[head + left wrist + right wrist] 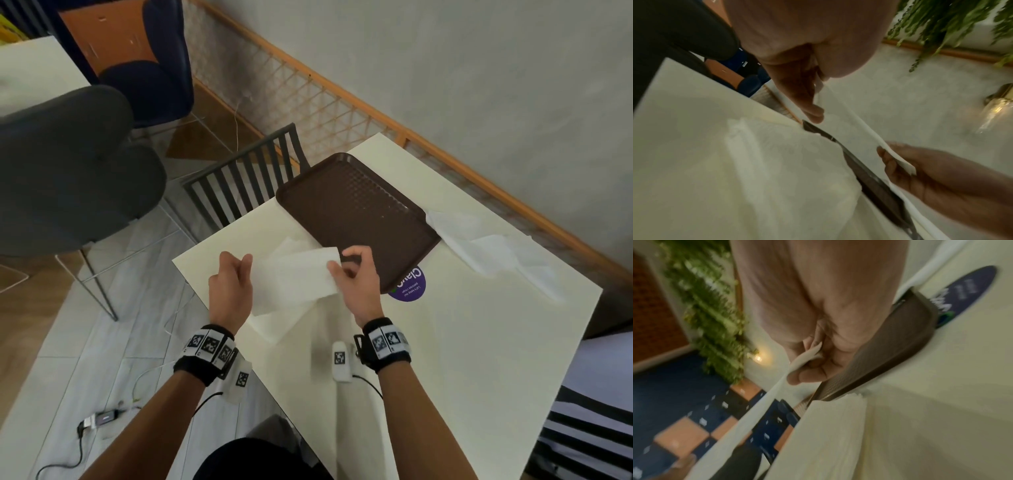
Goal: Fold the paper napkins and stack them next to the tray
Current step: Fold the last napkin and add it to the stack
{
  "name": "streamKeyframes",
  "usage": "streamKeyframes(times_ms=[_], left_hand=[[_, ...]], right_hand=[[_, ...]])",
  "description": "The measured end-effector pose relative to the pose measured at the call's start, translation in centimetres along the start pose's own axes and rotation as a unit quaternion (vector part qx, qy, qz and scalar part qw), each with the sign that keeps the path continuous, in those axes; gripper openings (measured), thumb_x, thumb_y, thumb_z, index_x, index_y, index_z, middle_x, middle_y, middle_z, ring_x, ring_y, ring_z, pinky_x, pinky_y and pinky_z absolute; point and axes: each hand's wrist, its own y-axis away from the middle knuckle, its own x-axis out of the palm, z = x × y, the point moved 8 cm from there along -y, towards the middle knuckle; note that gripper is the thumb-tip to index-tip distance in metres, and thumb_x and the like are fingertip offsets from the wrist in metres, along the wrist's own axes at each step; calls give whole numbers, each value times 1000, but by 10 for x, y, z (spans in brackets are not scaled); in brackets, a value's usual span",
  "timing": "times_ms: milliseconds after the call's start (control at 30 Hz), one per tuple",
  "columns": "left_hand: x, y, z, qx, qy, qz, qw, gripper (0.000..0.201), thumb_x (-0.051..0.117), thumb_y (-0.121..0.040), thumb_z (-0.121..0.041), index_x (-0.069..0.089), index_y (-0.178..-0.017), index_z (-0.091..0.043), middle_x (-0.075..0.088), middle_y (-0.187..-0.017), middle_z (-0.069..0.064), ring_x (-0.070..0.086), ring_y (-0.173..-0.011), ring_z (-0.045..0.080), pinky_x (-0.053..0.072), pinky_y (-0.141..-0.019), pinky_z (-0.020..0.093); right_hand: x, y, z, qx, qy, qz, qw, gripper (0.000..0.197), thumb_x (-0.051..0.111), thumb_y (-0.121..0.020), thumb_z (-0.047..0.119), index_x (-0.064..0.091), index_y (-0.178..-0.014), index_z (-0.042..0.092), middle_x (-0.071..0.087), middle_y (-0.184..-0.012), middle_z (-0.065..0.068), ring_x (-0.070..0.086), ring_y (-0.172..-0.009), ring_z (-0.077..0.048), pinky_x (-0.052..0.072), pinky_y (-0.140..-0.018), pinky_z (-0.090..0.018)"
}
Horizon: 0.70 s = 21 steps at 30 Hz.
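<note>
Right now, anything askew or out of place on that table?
Yes: loose unfolded napkins sprawl crumpled at the brown tray's far corner, one edge tucked under its rim. The tray also partly covers a purple sticker.

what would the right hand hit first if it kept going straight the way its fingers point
Most likely the brown tray. The right hand, pinching the held napkin, points up-table toward the tray's near edge. It seems raised above the table, so height is unclear and it might pass over the rim.

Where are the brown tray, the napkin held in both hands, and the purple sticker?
brown tray [356,219], head view, on its textured floor.
held napkin [294,274], head view, on the sheet's middle.
purple sticker [411,289], head view, on its visible part.
</note>
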Motion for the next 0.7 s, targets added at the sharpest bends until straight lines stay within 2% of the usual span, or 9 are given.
streamKeyframes(times_ms=[100,200,233,300,367,467,533,600,700], left_hand=[[4,5,25,-6,-33,-20,999,36,45,-113,-38,41,-93,-9,57,-69,12,55,-62,37,43,-52,43],[15,14,46,5,-96,-25,995,28,50,-111,-29,43,-93,-9,56,-82,11,54,-78,38,36,-60,41],[20,17,52,5,-127,-20,992,25,53,-110,-26,46,-95,-7,57,-89,14,54,-85,39,38,-64,44],[28,23,62,-14,-192,-6,981,21,57,-107,-22,51,-101,-3,58,-103,21,54,-97,43,44,-74,52],[29,28,59,-25,-229,-16,973,17,61,-103,-20,52,-106,-6,56,-111,21,52,-104,43,45,-84,58],[32,39,24,28,-226,-40,973,24,68,-98,-20,51,-115,-13,49,-121,15,46,-110,38,42,-91,55],[44,53,-11,91,-189,-31,977,26,70,-97,-18,53,-117,-13,50,-121,12,44,-108,34,40,-89,48],[64,70,-44,146,-143,-3,979,25,71,-97,-13,55,-116,-12,54,-117,9,45,-107,28,41,-87,43],[110,96,-80,177,-57,73,980,20,69,-97,-6,57,-111,-15,61,-111,-1,51,-104,21,48,-88,39]], right_hand=[[22,-32,13,-58,105,22,993,25,78,-101,20,59,-117,24,77,-97,1,72,-86,-9,45,-72,-5],[49,-54,2,-56,198,64,976,17,70,-103,3,60,-112,14,74,-102,-5,65,-89,-16,42,-73,-6],[56,-57,-3,-56,223,76,970,17,66,-101,-3,61,-107,12,73,-102,-8,65,-89,-20,49,-79,-12],[61,-60,-10,-57,252,81,963,18,61,-97,-6,61,-101,12,70,-98,-11,65,-88,-27,58,-86,-39],[54,-56,-4,-71,260,75,960,12,66,-100,6,60,-105,15,66,-103,-9,65,-92,-29,58,-89,-47],[9,-37,14,-97,249,35,963,12,69,-105,22,60,-111,20,63,-110,-4,64,-100,-25,56,-85,-42],[-39,-20,18,-122,265,-2,957,13,69,-105,28,60,-112,23,64,-109,0,63,-101,-22,53,-83,-35],[-96,-8,11,-135,302,-46,943,15,71,-102,30,60,-111,25,67,-107,2,64,-97,-23,56,-81,-38],[-190,-13,-23,-73,369,-94,922,18,70,-99,31,61,-113,23,70,-111,-3,65,-103,-33,57,-87,-47]])
